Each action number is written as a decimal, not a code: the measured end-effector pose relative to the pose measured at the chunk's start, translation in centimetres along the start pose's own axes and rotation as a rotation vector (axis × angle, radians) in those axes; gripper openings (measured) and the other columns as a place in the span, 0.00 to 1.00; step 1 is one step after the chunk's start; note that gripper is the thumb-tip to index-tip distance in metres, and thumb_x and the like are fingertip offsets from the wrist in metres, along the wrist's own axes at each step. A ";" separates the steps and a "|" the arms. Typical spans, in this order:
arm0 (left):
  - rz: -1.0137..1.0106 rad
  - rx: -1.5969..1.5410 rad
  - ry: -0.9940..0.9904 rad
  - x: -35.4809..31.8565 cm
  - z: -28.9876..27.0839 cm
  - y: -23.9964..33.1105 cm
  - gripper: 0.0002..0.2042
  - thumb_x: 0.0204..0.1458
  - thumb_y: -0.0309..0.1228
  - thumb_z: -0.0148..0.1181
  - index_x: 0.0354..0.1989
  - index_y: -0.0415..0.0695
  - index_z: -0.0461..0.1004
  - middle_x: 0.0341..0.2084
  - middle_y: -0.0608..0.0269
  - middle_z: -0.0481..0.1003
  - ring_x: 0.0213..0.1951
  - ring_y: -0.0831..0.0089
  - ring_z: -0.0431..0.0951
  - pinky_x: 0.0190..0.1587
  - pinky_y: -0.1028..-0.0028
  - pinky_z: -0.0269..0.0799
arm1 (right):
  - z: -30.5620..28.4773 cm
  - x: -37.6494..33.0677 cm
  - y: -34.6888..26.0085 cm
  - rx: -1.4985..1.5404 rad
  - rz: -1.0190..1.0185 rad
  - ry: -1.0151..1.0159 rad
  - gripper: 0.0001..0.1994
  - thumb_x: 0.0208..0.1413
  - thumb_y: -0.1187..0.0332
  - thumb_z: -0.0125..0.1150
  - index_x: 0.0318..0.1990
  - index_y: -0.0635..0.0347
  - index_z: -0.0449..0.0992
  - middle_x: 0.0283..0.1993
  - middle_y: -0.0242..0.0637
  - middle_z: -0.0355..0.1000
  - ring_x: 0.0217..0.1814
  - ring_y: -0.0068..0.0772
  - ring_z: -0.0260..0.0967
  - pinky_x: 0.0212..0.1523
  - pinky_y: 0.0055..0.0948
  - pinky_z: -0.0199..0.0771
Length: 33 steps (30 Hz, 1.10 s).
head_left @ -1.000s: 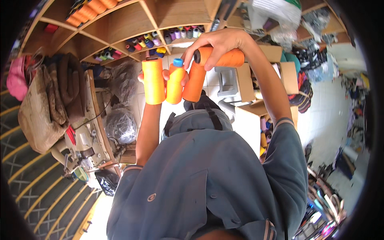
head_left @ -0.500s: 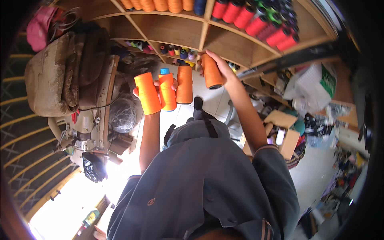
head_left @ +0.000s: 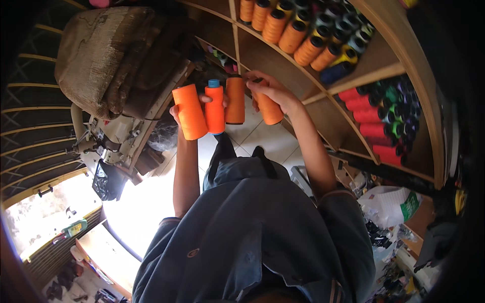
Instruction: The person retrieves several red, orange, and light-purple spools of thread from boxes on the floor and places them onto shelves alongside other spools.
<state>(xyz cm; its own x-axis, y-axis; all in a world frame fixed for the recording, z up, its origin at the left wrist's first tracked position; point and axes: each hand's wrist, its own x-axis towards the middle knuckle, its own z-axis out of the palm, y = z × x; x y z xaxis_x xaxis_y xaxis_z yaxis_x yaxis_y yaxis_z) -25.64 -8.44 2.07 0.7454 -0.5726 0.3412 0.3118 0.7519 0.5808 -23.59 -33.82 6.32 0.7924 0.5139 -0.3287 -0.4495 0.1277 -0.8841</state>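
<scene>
Left hand (head_left: 188, 107) fingers clamp three upright orange thread cones (head_left: 214, 108); right hand (head_left: 270, 91) fingers grip a fourth cone (head_left: 268, 108), just right of them, near the shelf (head_left: 283, 65).

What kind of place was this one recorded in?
Probably a sewing or tailoring workshop: wooden shelves packed with thread cones, a covered sewing machine, and orange thread spools in the left hand and right hand.

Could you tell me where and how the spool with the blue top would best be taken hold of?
Probably by its blue top. The spool stands upright, pressed between two orange spools in the left hand, so its sides are blocked. The top sticks up free; come from above and pinch it.
</scene>
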 end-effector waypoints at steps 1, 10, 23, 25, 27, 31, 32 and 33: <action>0.011 -0.024 -0.035 0.4 -1.0 0.9 0.40 0.41 0.72 0.45 0.49 0.50 0.75 0.44 0.36 0.64 0.45 0.50 0.66 0.44 0.58 0.68 | 0.4 1.4 -1.8 -0.092 -0.005 -0.013 0.19 0.57 0.59 0.59 0.53 0.55 0.68 0.27 0.33 0.68 0.19 0.26 0.68 0.19 0.27 0.71; -0.022 -0.025 -0.080 10.0 -8.3 10.8 0.43 0.41 0.68 0.48 0.49 0.36 0.73 0.47 0.37 0.67 0.50 0.50 0.68 0.51 0.58 0.66 | 2.7 12.6 -8.8 -0.088 -0.269 0.311 0.19 0.51 0.68 0.64 0.52 0.56 0.72 0.30 0.30 0.69 0.27 0.23 0.70 0.26 0.23 0.74; 0.105 0.824 0.391 28.2 -13.8 16.0 0.22 0.48 0.38 0.65 0.45 0.35 0.70 0.39 0.59 0.71 0.39 0.74 0.74 0.42 0.71 0.71 | 6.8 20.4 -11.5 -0.520 -0.776 1.180 0.18 0.44 0.72 0.68 0.45 0.64 0.74 0.37 0.36 0.75 0.38 0.25 0.73 0.42 0.25 0.72; 0.260 1.082 0.472 30.7 -14.4 14.9 0.24 0.44 0.43 0.67 0.43 0.37 0.72 0.43 0.57 0.65 0.45 0.69 0.70 0.47 0.67 0.68 | 6.5 20.8 -11.3 -0.509 -0.772 1.221 0.18 0.44 0.73 0.68 0.44 0.64 0.74 0.37 0.35 0.75 0.38 0.24 0.72 0.42 0.25 0.72; 0.347 1.282 0.565 32.8 -15.3 13.6 0.26 0.41 0.46 0.69 0.42 0.37 0.73 0.46 0.52 0.60 0.49 0.62 0.64 0.51 0.63 0.64 | 6.4 21.1 -11.2 -0.502 -0.779 1.234 0.18 0.44 0.73 0.68 0.44 0.64 0.74 0.38 0.36 0.75 0.39 0.25 0.72 0.42 0.25 0.72; 0.499 1.452 0.693 36.7 -18.4 12.3 0.31 0.37 0.53 0.70 0.42 0.39 0.74 0.48 0.41 0.54 0.52 0.51 0.56 0.57 0.58 0.56 | 6.2 22.2 -11.3 -0.553 -0.817 1.256 0.18 0.43 0.73 0.68 0.44 0.64 0.74 0.39 0.37 0.74 0.39 0.27 0.73 0.43 0.26 0.72; 0.488 1.484 0.685 37.4 -18.9 12.2 0.35 0.35 0.53 0.69 0.49 0.39 0.72 0.48 0.42 0.53 0.52 0.47 0.55 0.56 0.56 0.56 | 6.1 22.2 -11.2 -0.564 -0.811 1.267 0.18 0.43 0.73 0.68 0.44 0.64 0.74 0.38 0.38 0.74 0.39 0.30 0.73 0.43 0.28 0.72; 0.514 1.533 0.669 38.1 -19.7 12.0 0.35 0.35 0.53 0.69 0.48 0.39 0.72 0.48 0.41 0.53 0.52 0.47 0.55 0.56 0.56 0.56 | 6.0 22.2 -11.2 -0.575 -0.801 1.277 0.18 0.43 0.73 0.68 0.44 0.63 0.74 0.38 0.39 0.75 0.39 0.31 0.74 0.43 0.28 0.72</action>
<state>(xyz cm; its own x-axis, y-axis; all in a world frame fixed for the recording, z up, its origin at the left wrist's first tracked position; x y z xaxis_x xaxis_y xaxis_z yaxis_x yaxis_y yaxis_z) 18.11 -14.75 7.45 0.7975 0.1218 0.5909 -0.5090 -0.3899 0.7674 -3.47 -18.72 10.91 0.6767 -0.5689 0.4674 0.2011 -0.4678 -0.8606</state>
